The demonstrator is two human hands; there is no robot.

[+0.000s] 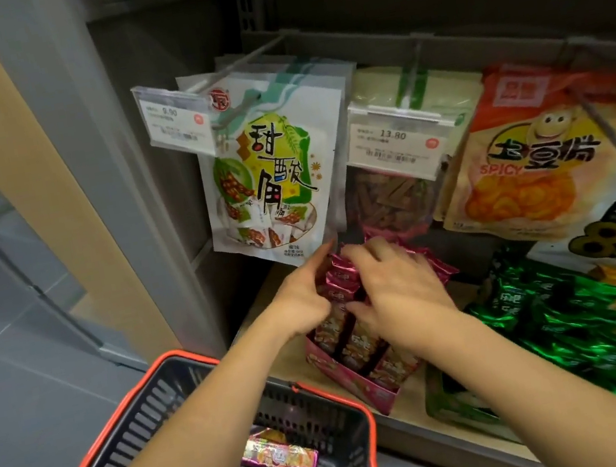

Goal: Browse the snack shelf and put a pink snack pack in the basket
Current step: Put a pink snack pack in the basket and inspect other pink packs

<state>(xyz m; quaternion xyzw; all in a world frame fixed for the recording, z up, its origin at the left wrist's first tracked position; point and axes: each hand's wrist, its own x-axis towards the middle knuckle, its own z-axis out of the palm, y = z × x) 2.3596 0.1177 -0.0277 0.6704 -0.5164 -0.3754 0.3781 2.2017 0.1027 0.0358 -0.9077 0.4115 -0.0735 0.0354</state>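
Head view centres on the pink snack packs (340, 275), standing in a row in a pink display box (350, 386) at mid-frame. Over their tops the right hand (397, 283) curls, gripping a few, likely to work one free. Beside it, the left hand (301, 296) lies straight-fingered against the row, apparently steadying it. At lower left the basket (139, 431) sits close below, one pink pack (280, 458) already inside.

Both hands are at the pink snack packs (341, 281) standing in an open box (343, 375) on the shelf (413, 420). The right hand (398, 287) curls its fingers over their tops; the left hand (301, 300) touches their side. One pink pack (279, 454) lies in the basket (335, 395) below.
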